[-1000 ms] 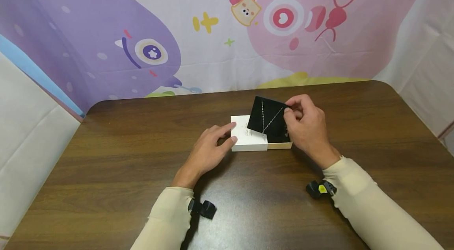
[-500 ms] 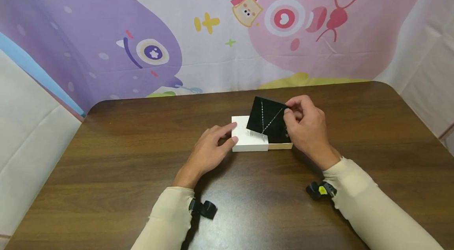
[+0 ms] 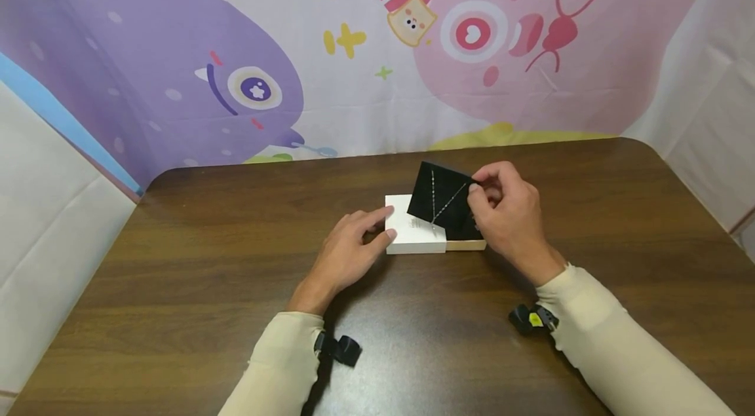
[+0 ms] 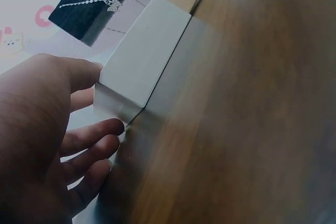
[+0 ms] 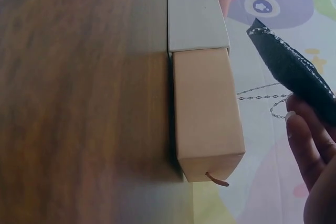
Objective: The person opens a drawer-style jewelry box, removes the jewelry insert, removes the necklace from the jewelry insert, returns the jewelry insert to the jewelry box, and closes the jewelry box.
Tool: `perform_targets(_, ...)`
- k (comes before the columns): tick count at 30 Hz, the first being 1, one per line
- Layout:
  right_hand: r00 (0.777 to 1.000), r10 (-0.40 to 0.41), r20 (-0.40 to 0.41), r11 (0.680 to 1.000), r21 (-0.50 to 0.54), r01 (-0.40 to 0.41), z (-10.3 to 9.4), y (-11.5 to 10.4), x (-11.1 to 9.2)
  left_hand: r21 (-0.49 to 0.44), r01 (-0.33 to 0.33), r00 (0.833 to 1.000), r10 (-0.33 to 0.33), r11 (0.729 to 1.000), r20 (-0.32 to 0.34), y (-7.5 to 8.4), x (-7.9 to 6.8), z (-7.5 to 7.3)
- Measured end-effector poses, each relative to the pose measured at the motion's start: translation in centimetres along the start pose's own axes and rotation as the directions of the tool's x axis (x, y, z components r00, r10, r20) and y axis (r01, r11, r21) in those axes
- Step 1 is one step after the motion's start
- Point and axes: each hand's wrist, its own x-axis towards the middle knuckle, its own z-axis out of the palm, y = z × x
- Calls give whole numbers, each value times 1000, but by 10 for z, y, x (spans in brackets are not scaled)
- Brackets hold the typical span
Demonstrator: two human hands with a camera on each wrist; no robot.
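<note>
My right hand pinches the right edge of a black necklace pad, tilted above a white box. A silver necklace lies in a V across the pad; its small butterfly-like pendant shows in the left wrist view. Thin chain hangs behind the pad. From the box's sleeve, a tan drawer with a cord pull sticks out to the right. My left hand touches the sleeve's left end with thumb and index finger. The pad and right hand partly hide the drawer's inside.
The box stands on a dark brown wooden table near its back edge. Behind the table hangs a cartoon-printed cloth. Pale panels stand at the left and right. Each wrist carries a strapped black camera.
My right hand has shifted the pad slightly left over the box. The left hand and the box keep their places, and the drawer stays pulled out.
</note>
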Motion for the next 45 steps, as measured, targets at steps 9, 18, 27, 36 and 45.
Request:
perform_targets(9, 1000, -15, -12, 1000, 21, 15, 0, -1, 0, -10, -5, 999, 5, 1000, -51, 2, 0, 1)
perform_targets(18, 1000, -25, -10, 999, 41, 25, 0, -2, -2, -115, -162, 953, 125, 980, -277, 3, 2, 8)
perform_targets(27, 1000, -28, -9, 997, 77, 28, 1, -2, -2, -219, -267, 896, 158, 938, -416, 7, 3, 12)
perform_targets(36, 1000, 10, 28, 991, 131, -14, 3, -3, -1, -247, -388, 856, 247, 888, -455, 13, 4, 17)
perform_targets(45, 993, 100, 59, 977, 182, -109, 1, -5, -3, -297, -406, 855, 244, 864, -459, 17, 2, 23)
